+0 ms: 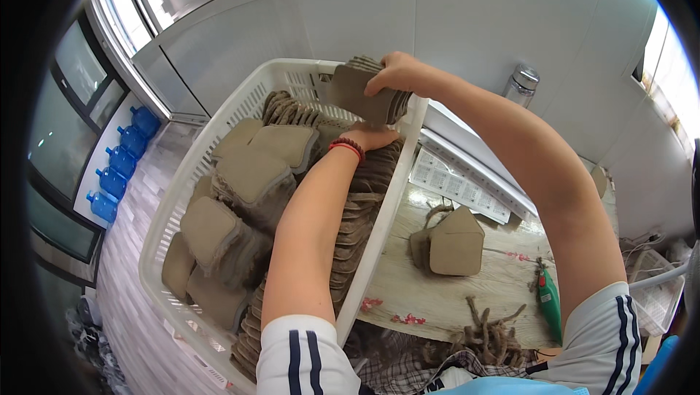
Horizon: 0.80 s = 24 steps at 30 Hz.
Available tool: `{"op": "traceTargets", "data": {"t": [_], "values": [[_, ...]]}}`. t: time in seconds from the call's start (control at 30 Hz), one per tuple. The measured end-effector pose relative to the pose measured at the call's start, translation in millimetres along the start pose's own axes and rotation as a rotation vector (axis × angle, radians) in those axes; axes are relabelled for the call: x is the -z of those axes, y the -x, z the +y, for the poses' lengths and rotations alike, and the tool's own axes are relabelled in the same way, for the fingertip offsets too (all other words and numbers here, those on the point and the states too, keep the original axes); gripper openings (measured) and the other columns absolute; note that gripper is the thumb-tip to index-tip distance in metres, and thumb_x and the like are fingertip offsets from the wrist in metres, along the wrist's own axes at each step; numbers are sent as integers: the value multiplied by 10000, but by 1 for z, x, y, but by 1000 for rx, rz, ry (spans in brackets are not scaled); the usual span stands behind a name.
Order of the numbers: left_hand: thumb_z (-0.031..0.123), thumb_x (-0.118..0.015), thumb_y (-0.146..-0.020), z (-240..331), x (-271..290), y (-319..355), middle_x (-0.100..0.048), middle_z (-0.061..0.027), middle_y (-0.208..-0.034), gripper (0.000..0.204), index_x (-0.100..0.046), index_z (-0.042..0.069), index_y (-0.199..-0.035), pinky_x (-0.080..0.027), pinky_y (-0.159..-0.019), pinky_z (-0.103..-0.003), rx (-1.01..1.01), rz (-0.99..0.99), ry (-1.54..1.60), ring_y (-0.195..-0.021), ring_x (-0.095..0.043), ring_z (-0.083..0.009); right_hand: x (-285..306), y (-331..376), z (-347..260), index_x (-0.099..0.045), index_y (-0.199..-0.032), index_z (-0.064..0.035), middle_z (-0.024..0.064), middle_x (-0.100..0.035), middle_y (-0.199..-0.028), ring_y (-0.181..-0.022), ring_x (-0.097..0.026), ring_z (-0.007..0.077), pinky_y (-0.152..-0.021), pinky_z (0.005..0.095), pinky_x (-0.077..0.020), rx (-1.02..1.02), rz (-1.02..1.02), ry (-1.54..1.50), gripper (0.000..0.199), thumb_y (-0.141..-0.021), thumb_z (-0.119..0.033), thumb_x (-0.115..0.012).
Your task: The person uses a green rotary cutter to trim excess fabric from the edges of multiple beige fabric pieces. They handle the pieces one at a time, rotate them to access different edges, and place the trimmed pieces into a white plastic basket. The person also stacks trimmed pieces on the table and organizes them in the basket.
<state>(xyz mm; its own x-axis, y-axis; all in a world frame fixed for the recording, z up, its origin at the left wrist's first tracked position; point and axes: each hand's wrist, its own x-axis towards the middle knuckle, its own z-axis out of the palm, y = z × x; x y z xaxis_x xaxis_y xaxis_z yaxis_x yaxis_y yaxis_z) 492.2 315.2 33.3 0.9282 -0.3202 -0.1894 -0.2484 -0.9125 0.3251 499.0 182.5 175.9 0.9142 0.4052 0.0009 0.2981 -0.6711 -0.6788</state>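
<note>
My right hand (401,78) is closed around a stack of grey-brown fabric pads (357,92), held on edge at the far right corner of a white plastic basket (394,242). The thumb lies across the front pad, with the fingers behind. Just below that stack, my left hand (370,137) reaches into the basket, fingers stretched out over a row of upright pads (361,231) along the right wall. The held stack hides part of this hand. More pads lie in stacked piles (251,169) to its left, and another row (288,111) stands at the far end.
Right of the basket, a wood-patterned table holds a few loose pads (456,242), a printed sheet (459,184), a green tool (548,296) and a bundle of brown strips (488,333). A metal flask (521,83) stands by the wall. Blue water bottles (120,162) line the left.
</note>
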Motion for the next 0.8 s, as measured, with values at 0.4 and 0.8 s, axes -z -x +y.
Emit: {"op": "traceTargets", "data": {"t": [0.4,0.8], "values": [[351,-379,-915,-14,10,42,-564,-233,-1282,474,-595,72,-1233,-402,-1013,-428,-60,-134,8,-1187,-525,-394,-41,-17,14,-631,-1072,30,196,-683,-985,-942,-659,335,-804,394,-534,90,-114,528,564,-653,-323,-765],[358,-650,-811,-7,15,65,-707,-162,-910,294,-754,97,-895,-518,-831,-432,-68,250,-64,-904,-662,-341,-76,-9,21,-477,-1248,55,169,-681,-1099,-1020,-672,304,-843,370,-541,67,-237,791,711,-688,-253,-788]]}}
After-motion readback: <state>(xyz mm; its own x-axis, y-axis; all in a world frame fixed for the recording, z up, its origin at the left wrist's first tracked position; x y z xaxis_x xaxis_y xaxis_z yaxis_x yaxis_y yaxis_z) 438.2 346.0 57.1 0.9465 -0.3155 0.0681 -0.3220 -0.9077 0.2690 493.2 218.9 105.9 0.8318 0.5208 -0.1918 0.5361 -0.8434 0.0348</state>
